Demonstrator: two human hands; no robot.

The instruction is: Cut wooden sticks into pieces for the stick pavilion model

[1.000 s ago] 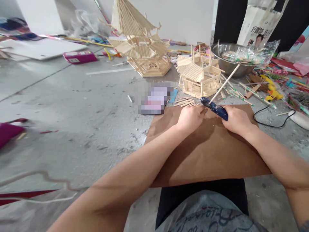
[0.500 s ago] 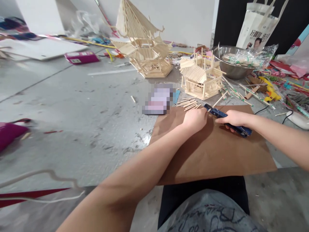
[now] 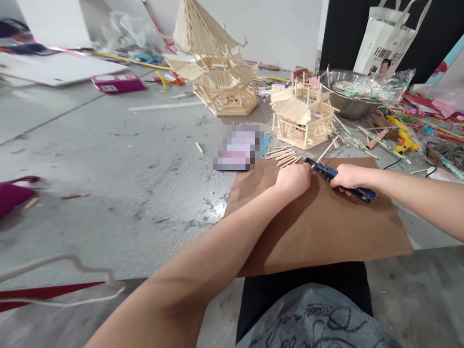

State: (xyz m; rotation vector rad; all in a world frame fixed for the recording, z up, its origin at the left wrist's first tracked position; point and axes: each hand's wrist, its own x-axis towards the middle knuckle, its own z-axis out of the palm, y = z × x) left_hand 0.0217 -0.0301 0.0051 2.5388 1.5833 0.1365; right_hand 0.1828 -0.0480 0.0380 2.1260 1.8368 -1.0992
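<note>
My right hand [image 3: 346, 177] is wrapped round a blue cutter [image 3: 326, 170], whose jaws point up and left over the brown board. A thin wooden stick [image 3: 328, 149] lies across the jaws at a slant. The stick's lower end reaches my left hand [image 3: 293, 180], which is closed on it beside the jaws; its fingertips are mostly hidden. Just beyond my left hand lies a small pile of short wooden sticks [image 3: 284, 155]. Both hands are above the far part of the brown board [image 3: 326, 227].
A tall stick pagoda [image 3: 226, 89] and a smaller stick pavilion [image 3: 302, 121] stand behind the board. A phone [image 3: 237, 147] lies left of the pile. At the right are a metal bowl [image 3: 353, 106] of wrapped sticks, a yellow glue gun [image 3: 406, 137] and scattered scraps.
My right hand has shifted slightly up and left along the cutter. The stick tilts slightly differently, and my left hand stays almost in place.
</note>
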